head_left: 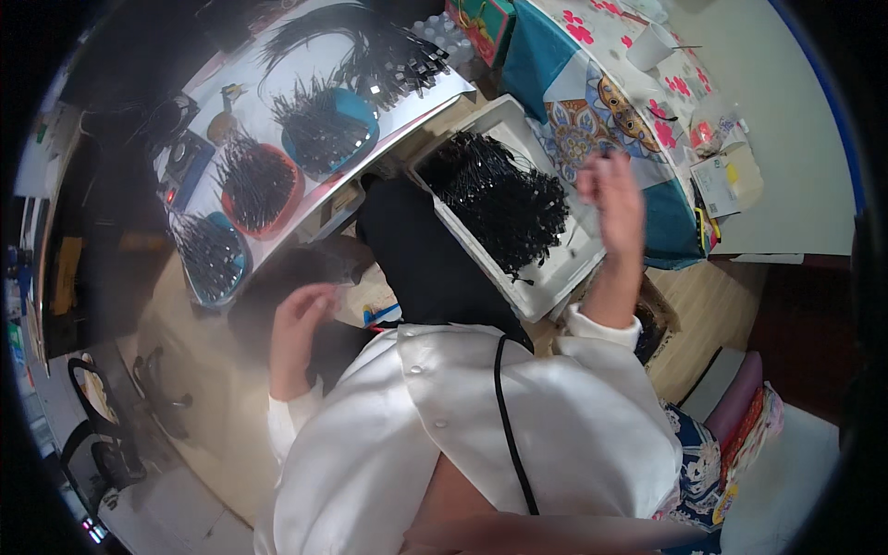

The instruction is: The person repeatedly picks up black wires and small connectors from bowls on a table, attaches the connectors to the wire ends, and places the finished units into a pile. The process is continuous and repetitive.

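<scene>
My right hand [614,199] is raised over the right rim of a white plastic bin [578,277], and motion blurs its fingers. Inside that bin lies a thick heap of black cable pieces [504,203] with small ends. My left hand [301,324] hovers beside my left thigh, its fingers bent together at the tips; anything between them is too small to make out. To its upper left, on the white table, a red bowl [290,205] and a blue bowl [372,116] hold thin dark wire pieces. Another blue bowl [236,277] with silvery-tipped pieces stands closest to that hand.
A bundle of long black cables [393,60] lies on the far end of the white table [231,83]. At right, a flower-patterned cloth covers a table [592,69] with a white cup [650,46] and a small box [717,188]. An office chair [97,416] stands lower left.
</scene>
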The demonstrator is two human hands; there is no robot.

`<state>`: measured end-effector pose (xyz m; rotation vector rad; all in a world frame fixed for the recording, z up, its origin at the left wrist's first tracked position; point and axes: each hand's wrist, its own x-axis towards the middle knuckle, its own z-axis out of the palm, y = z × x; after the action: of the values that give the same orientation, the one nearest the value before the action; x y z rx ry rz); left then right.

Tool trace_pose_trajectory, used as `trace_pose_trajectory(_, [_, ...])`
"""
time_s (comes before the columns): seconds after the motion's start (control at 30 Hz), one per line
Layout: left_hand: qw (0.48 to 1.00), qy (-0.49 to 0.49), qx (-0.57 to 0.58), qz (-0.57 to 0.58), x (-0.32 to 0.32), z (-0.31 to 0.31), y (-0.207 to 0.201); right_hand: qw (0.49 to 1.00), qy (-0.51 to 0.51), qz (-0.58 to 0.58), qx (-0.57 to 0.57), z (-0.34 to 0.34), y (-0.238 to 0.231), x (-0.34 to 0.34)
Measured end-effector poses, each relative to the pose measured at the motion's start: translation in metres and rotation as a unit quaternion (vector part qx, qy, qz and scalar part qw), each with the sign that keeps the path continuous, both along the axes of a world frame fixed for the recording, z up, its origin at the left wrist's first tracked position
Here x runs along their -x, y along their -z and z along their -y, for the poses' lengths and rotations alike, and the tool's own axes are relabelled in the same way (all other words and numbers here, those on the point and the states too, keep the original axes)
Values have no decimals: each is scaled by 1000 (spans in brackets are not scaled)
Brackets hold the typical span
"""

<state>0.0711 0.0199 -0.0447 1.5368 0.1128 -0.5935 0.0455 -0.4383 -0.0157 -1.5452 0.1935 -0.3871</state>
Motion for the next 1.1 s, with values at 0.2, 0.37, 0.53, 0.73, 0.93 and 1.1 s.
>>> trace_pose_trajectory(0.2, [992,-110,-47,-47,7,-42,10,927,-4,-314,205,-44,237,-109])
trace_pose_trajectory(0.37, [984,-151,-92,-15,-8,-52,-13,839,-82,-350,409,-84,360,-156])
trace_pose_trajectory(0.53, [966,-171,-167,96,-28,-76,-30,746,-116,-470,457,-101,342,-180])
trace_pose_trajectory(0.73, [800,-224,-436,346,-97,-97,-12,861,-72,-257,432,-103,237,-146])
trace_pose_trajectory(0.93, [664,-173,-643,340,-148,-81,13,905,-83,-87,408,-151,107,-99])
trace_pose_trajectory(1.1, [674,-179,-656,288,-159,-78,14,919,-130,30,371,-213,31,-130])
